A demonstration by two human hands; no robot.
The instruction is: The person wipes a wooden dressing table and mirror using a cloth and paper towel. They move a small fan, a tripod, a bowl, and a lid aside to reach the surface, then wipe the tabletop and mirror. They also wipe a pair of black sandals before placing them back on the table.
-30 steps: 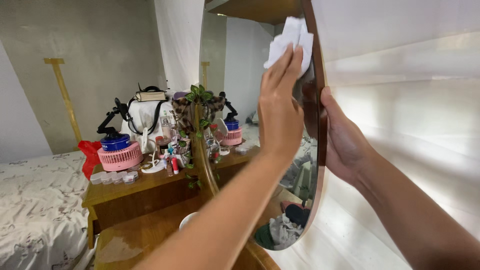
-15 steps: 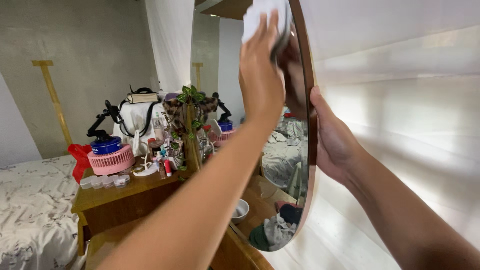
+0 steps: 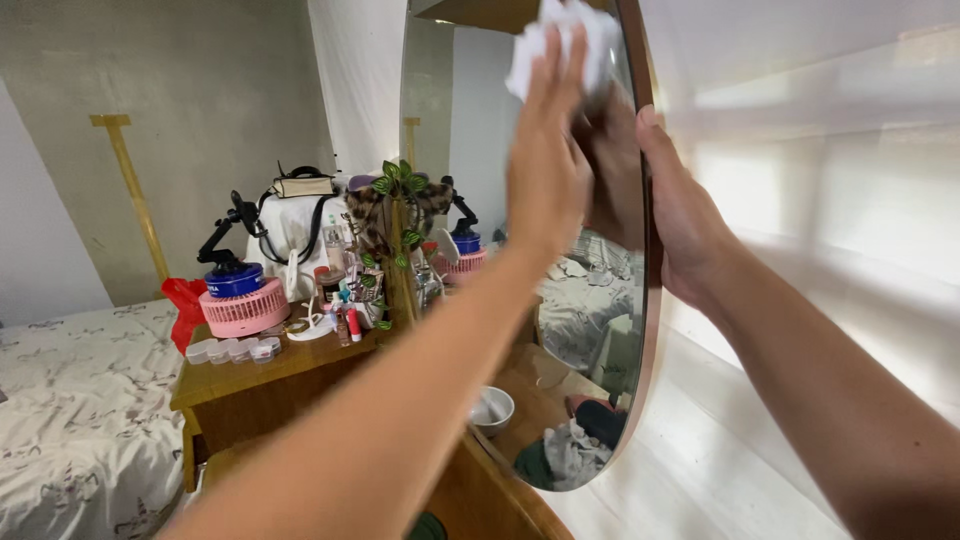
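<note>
An oval mirror (image 3: 610, 330) in a brown wooden frame stands upright on the right of the dresser, seen almost edge-on. My left hand (image 3: 545, 170) presses a crumpled white cloth (image 3: 565, 45) flat against the upper part of the glass. My right hand (image 3: 680, 210) grips the mirror's right rim from behind, thumb on the front edge. The glass reflects my hand, a bed and a heap of clothes.
A wooden dresser (image 3: 250, 375) holds a pink fan (image 3: 243, 310), small bottles, clear plastic boxes (image 3: 230, 351), a leafy plant (image 3: 395, 185) and a black bag on white fabric. A bed with a patterned sheet (image 3: 70, 410) lies at left. White curtain fabric hangs on the right.
My left hand has slid the cloth up the glass toward the mirror's top. My right hand has shifted higher along the rim. The view has swung slightly.
</note>
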